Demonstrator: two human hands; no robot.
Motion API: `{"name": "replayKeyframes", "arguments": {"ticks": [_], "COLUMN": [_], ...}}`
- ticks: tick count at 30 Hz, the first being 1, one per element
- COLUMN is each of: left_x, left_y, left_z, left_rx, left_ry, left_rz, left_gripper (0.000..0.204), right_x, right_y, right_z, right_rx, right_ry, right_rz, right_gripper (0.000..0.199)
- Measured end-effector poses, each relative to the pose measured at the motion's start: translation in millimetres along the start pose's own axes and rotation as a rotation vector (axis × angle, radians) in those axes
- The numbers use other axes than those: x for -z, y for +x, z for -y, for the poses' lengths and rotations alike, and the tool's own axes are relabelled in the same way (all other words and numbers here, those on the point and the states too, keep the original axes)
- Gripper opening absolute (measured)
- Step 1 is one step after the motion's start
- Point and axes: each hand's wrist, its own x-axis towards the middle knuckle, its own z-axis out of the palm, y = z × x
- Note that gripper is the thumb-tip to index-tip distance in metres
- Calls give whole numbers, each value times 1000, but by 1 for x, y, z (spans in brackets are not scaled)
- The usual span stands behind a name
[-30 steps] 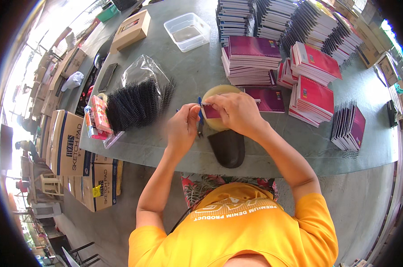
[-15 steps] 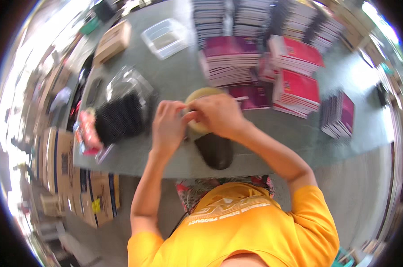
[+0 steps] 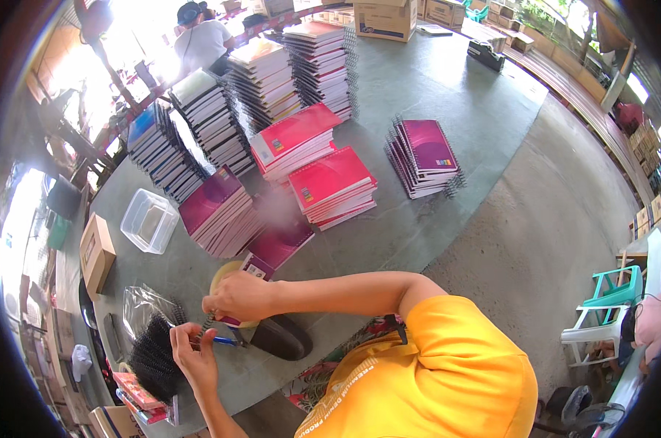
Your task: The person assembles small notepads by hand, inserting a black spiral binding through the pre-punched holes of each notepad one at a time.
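My left hand (image 3: 194,359) is closed by thumb and fingertips on the lower end of a short dark wire coil (image 3: 208,320). Just above it, my right hand (image 3: 243,296) pinches the coil's other end, its fingers curled and partly hidden. Under my right hand lies a yellowish round roll (image 3: 220,274), mostly covered. Beside it rests a dark rounded block (image 3: 282,337), with a blue pen-like piece (image 3: 228,341) near my left thumb. A bundle of black wire coils (image 3: 154,359) sits left of my left hand. A purple notebook (image 3: 281,242) lies just beyond my right hand.
Purple notebooks (image 3: 217,212), red notebooks (image 3: 334,186) and tall spiral-bound stacks (image 3: 264,77) stand further back. Another purple stack (image 3: 421,157) is to the right. At left are a clear plastic tub (image 3: 149,220) and a cardboard box (image 3: 97,255). A person (image 3: 202,44) is beyond the table.
The view has swung to the right, bringing the floor and stools into sight. My hands stay close together near the roll, now lower and further left in the picture.
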Motion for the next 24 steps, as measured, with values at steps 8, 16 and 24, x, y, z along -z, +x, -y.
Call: {"name": "replayKeyframes", "arguments": {"ticks": [8,16,24], "left_x": [-11,-95,6], "left_y": [-3,-59,-34], "left_z": [-7,-6,-19], "left_rx": [-308,-84,153], "left_ry": [354,-81,-66], "left_rz": [-218,-16,-287], "left_gripper": [21,43,24], "right_x": [-11,-16,51], "right_y": [4,11,-32], "right_z": [-2,-3,-22], "right_rx": [139,240,-216], "right_ry": [122,221,254], "right_rz": [-151,-238,-115], "right_gripper": [21,15,16]}}
